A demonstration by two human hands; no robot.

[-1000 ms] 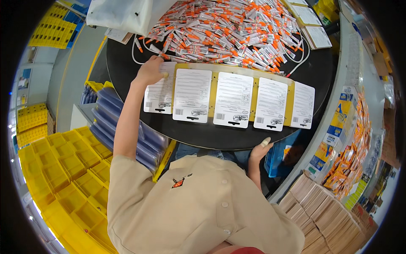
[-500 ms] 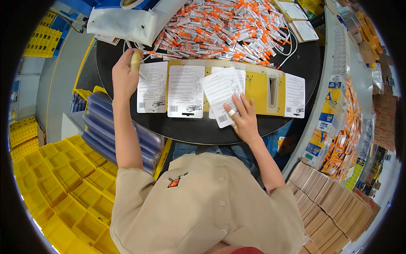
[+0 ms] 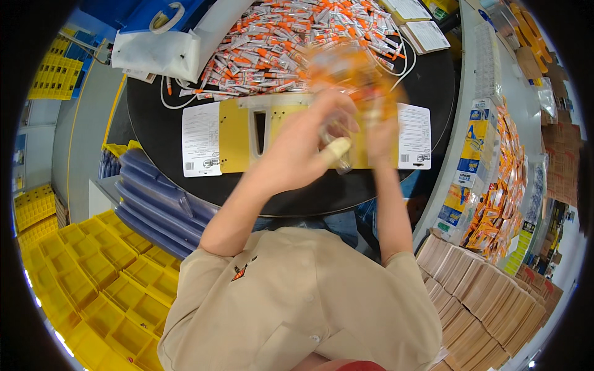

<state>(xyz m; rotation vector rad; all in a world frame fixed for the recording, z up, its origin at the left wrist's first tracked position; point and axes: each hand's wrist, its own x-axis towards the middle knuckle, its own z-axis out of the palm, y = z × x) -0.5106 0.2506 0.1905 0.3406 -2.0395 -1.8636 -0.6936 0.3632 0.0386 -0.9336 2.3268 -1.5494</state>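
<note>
In front of my chest both hands are raised over the yellow fixture [image 3: 235,142] on the round black table. My right hand [image 3: 382,139], smeared by motion, grips blurred orange cards [image 3: 352,68]; how many I cannot tell. Close beside it, my left hand [image 3: 300,145] has its fingers curled round a clear plastic piece [image 3: 344,162], partly hidden by the fingers. A pale yellow cover sits on the left thumb. One white printed card [image 3: 201,139] lies face down at the fixture's left end, and another white card [image 3: 414,136] at its right end.
Behind the fixture lies a big heap of small tubes with orange caps [image 3: 266,52]. A white plastic bag [image 3: 154,54] is at the back left. Yellow trays [image 3: 93,272] and stacked blue-tinted plastic sheets [image 3: 161,198] stand left; brown cardboard stacks [image 3: 489,297] and orange packets [image 3: 498,191] right.
The middle white cards have left the fixture. My left hand has swung right, toward the right hand, which now lifts orange cards. The view has shifted slightly.
</note>
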